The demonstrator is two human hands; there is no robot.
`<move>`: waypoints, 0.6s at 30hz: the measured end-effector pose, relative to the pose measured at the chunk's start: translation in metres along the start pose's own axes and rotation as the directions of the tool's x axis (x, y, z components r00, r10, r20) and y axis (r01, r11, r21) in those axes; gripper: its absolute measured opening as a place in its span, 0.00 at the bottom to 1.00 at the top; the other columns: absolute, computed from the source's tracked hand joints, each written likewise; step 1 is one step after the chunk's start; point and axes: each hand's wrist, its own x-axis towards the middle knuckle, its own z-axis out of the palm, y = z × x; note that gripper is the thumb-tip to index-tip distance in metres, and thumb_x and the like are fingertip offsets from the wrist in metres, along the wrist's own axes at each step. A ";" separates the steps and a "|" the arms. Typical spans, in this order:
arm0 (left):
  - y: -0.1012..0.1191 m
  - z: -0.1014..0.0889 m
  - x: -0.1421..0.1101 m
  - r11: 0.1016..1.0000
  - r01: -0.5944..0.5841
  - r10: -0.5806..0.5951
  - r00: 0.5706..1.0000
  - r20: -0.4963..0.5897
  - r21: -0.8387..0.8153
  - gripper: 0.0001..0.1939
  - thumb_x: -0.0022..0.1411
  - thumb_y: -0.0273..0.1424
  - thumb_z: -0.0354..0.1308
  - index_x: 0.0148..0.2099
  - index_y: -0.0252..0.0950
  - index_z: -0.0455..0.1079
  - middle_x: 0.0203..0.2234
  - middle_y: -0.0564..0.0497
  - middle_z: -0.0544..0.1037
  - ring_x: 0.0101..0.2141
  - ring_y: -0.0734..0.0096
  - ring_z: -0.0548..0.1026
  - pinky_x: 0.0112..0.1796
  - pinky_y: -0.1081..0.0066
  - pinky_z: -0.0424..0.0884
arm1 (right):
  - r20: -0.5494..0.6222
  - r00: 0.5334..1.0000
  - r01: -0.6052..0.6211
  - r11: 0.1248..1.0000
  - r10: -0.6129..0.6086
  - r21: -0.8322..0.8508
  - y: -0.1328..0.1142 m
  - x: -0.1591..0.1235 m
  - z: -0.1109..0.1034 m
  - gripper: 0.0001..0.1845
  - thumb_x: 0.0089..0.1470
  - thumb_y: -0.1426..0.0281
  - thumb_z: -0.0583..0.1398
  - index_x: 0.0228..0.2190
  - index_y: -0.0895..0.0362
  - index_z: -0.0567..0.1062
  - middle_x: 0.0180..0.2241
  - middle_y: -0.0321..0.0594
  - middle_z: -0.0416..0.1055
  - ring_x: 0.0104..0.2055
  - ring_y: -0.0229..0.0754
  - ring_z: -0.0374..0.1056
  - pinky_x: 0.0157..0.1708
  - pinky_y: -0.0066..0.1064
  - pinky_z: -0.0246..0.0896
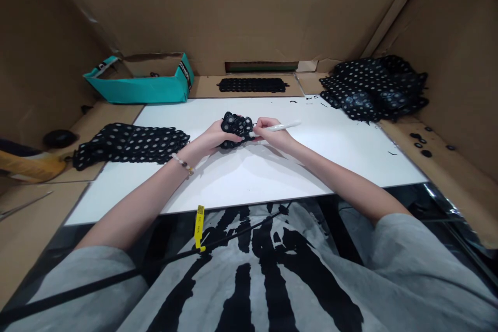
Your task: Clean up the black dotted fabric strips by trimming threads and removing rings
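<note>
My left hand (215,136) is closed around a small bunched piece of black fabric with white dots (236,127), held just above the white board (249,176). My right hand (271,132) pinches a slim white pen-like tool (283,126), its working end against the right side of the bunched piece. A bead bracelet sits on my left wrist (182,163).
A flat stack of dotted black pieces (130,142) lies left on the board's edge. A bigger heap (373,88) sits far right. A teal box (143,83) and a black mat (252,84) stand at the back. Small black bits (422,145) dot the right side. Cardboard walls surround everything.
</note>
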 end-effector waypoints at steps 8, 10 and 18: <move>0.001 0.001 -0.004 0.995 0.103 -0.103 0.994 0.041 0.008 0.25 0.40 0.28 0.70 0.44 0.33 0.71 0.38 0.46 0.79 0.37 0.61 0.77 0.38 0.64 0.74 | 0.051 0.995 0.094 0.965 -0.085 -0.243 -0.002 -0.003 -0.003 0.09 0.50 0.65 0.59 0.23 0.56 0.66 0.23 0.33 0.67 0.29 0.39 0.68 0.28 0.28 0.60; 0.002 0.002 -0.005 0.995 0.101 -0.101 0.994 0.045 0.005 0.25 0.40 0.28 0.70 0.43 0.33 0.71 0.38 0.46 0.79 0.37 0.61 0.77 0.39 0.64 0.74 | 0.050 0.996 0.084 0.964 -0.074 -0.254 -0.002 -0.003 -0.004 0.09 0.50 0.66 0.58 0.22 0.56 0.65 0.23 0.33 0.67 0.29 0.39 0.67 0.28 0.28 0.60; -0.003 0.004 -0.002 0.997 0.071 -0.070 0.997 -0.026 0.023 0.26 0.38 0.27 0.69 0.44 0.34 0.70 0.39 0.46 0.79 0.40 0.59 0.76 0.42 0.62 0.73 | 0.062 0.997 0.063 0.976 -0.051 -0.210 -0.001 -0.002 -0.004 0.10 0.49 0.65 0.59 0.22 0.55 0.64 0.22 0.32 0.65 0.29 0.39 0.67 0.30 0.28 0.61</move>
